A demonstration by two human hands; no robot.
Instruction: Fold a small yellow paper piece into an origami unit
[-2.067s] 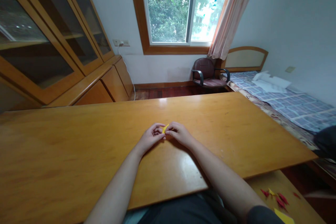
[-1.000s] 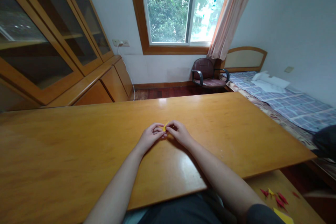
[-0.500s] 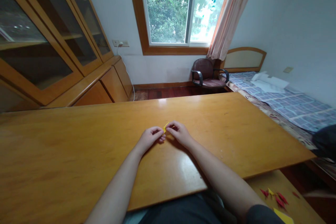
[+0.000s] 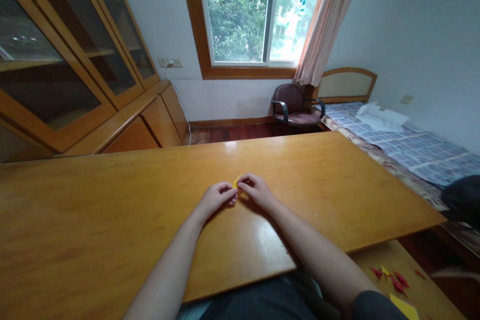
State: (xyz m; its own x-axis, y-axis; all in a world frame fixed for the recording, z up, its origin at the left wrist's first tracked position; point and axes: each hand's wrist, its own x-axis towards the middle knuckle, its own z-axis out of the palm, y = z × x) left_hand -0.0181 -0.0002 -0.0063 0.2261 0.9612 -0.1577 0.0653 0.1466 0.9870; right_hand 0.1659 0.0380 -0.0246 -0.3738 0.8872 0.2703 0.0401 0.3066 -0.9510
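The broad wooden worktop (image 4: pixel 123 210) stretches across, with a lower wooden surface (image 4: pixel 393 255) past its near right corner. Above the worktop, the left hand (image 4: pixel 216 196) and right hand (image 4: pixel 255 188) nearly meet, fingertips pinched narrow on one yellow piece (image 4: pixel 236 182) between them. A flat yellow sheet (image 4: pixel 404 307) lies on the lower surface, near several small red pieces (image 4: pixel 401 280) and a pointed yellow one (image 4: pixel 385 272). Those look finished; the held piece seems partly shaped, though its exact folds are too small to tell.
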